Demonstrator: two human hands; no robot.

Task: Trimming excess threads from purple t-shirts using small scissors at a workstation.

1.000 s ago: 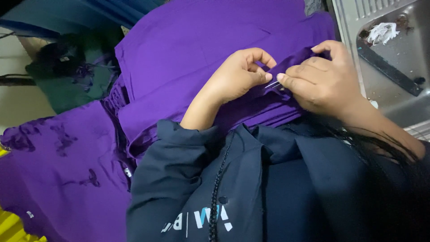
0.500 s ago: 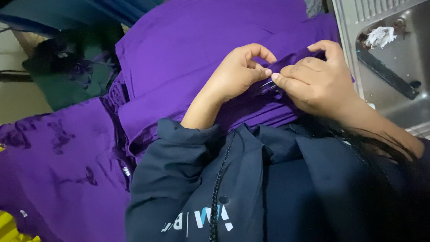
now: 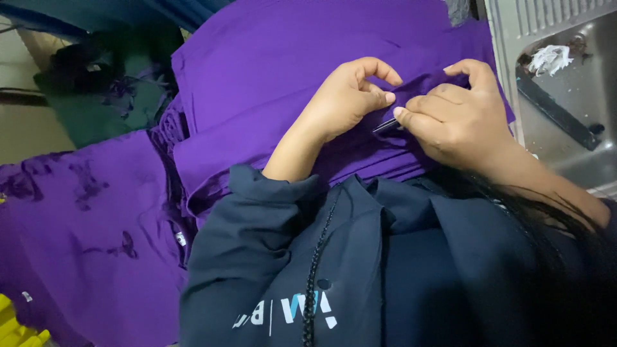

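A stack of purple cloth (image 3: 276,71) lies in front of me across my lap. My left hand (image 3: 347,96) pinches a fold of the purple cloth between thumb and fingers. My right hand (image 3: 456,119) sits just to its right, fingers curled over the same fold, and holds a small dark thin tool (image 3: 385,124) whose tip points at the pinched spot. The two hands almost touch. My dark blue hooded top (image 3: 360,263) fills the lower part of the view and hides the cloth's near edge.
More purple cloth (image 3: 83,225) spreads at the lower left. A dark green bundle (image 3: 96,90) lies at the upper left. A grey metal machine bed (image 3: 565,83) with a white scrap (image 3: 549,59) and a black bar (image 3: 556,114) stands at the right. Something yellow (image 3: 16,328) shows in the bottom left corner.
My hands stay on the same fold; the fingers have shifted slightly and the thin tool's tip shows more plainly between them. The view has drifted a little.
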